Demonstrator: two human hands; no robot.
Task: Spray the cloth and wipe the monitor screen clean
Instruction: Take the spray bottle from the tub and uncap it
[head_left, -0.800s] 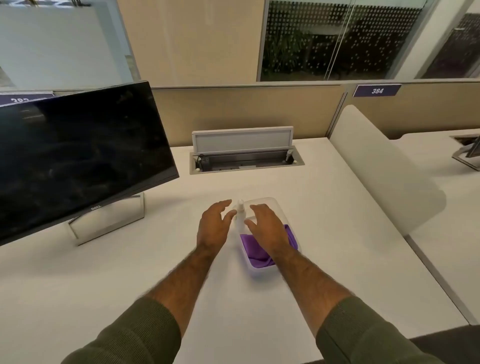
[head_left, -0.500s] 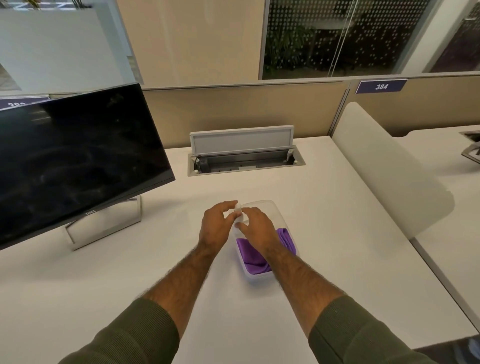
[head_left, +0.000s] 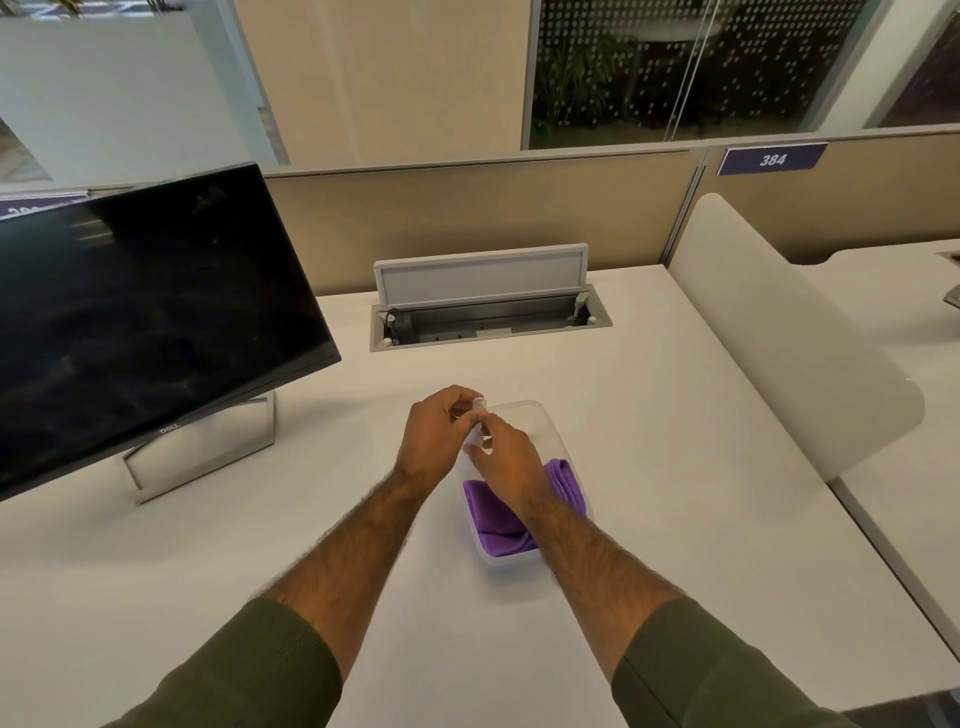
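A small clear spray bottle (head_left: 476, 425) stands upright at the left edge of a clear plastic tray (head_left: 535, 415) in the middle of the white desk. My left hand (head_left: 434, 441) is closed around its top from the left. My right hand (head_left: 506, 457) pinches it from the right, over the tray. A folded purple cloth (head_left: 493, 514) lies in the near half of the tray, partly hidden by my right forearm. The dark monitor (head_left: 145, 322) stands on a silver stand (head_left: 202, 457) at the left, its screen smudged.
An open cable box (head_left: 488, 322) with a raised grey lid sits in the desk behind the tray. A beige partition (head_left: 467, 218) runs along the back. A white rounded divider (head_left: 779, 332) separates the desk at the right from a neighbouring desk.
Both hands have gone from spread over the tray to closed together on the small bottle. The view has shifted slightly.
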